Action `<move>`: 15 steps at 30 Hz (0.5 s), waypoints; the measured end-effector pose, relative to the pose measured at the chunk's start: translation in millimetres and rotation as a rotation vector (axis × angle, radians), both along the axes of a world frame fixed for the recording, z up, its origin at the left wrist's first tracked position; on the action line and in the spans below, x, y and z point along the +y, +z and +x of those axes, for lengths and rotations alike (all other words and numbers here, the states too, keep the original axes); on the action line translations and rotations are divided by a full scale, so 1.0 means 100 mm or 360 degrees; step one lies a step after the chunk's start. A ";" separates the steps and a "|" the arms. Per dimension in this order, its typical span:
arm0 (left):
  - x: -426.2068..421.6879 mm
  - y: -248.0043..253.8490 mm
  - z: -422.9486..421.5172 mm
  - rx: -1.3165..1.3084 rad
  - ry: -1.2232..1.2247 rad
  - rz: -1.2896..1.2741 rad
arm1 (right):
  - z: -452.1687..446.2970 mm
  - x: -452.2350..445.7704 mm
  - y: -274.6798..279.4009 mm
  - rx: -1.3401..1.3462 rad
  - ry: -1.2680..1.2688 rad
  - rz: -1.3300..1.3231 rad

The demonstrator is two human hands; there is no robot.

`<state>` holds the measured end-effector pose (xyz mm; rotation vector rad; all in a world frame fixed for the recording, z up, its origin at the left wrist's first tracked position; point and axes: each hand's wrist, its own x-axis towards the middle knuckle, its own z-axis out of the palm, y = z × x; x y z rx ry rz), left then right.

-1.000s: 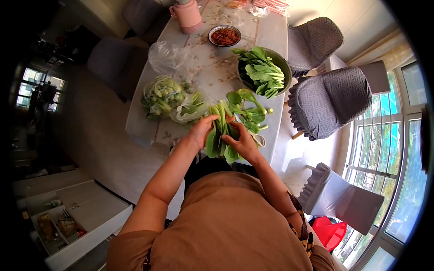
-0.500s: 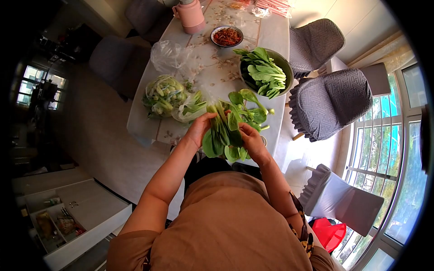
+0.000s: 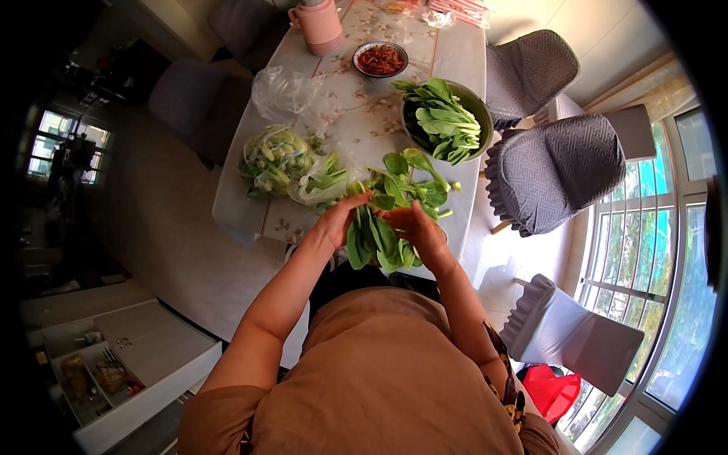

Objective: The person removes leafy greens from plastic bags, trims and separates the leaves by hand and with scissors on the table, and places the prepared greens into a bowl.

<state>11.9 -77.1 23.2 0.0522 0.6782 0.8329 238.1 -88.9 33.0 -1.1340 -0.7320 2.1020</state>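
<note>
Leafy greens (image 3: 370, 235) hang over the near table edge, their stalks in my left hand (image 3: 338, 218). My right hand (image 3: 415, 229) is at the upper right of the same bunch, its fingers bent around the stalks and leaves; its fingertips are partly hidden. Loose leafy greens (image 3: 425, 191) lie on the table just beyond my right hand. A plastic bag of greens (image 3: 277, 161) and an opened bag with stalks (image 3: 322, 182) are to the left of my hands. Further back on the right, a green bowl (image 3: 483, 114) holds a pile of greens.
The patterned table (image 3: 356, 114) also bears a bowl of red food (image 3: 381, 60), a pink thermos (image 3: 318, 29) and a crumpled clear bag (image 3: 284, 91). Covered chairs (image 3: 561, 174) stand on the right. An open drawer (image 3: 98, 375) is at lower left.
My right hand went out to the right with a leaf, then came back toward the stalks. The bunch has shifted and turned slightly in my left hand.
</note>
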 end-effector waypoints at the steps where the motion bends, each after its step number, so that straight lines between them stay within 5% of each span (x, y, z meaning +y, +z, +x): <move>1: -0.01 0.05 0.00 0.0075 -0.0018 0.0072 | -0.01 0.03 0.05 -0.0043 0.0034 -0.0045; 3: -0.05 0.18 0.03 0.0220 -0.0059 0.0216 | -0.03 0.08 0.15 -0.0133 0.0098 -0.0136; 6: -0.11 0.14 0.05 0.1028 -0.0271 0.0812 | -0.09 0.09 -0.20 -0.0105 0.0105 -0.0149; 15: -0.19 0.33 0.05 0.1203 -0.0181 0.0849 | -0.05 0.03 0.01 0.0205 0.0007 -0.0117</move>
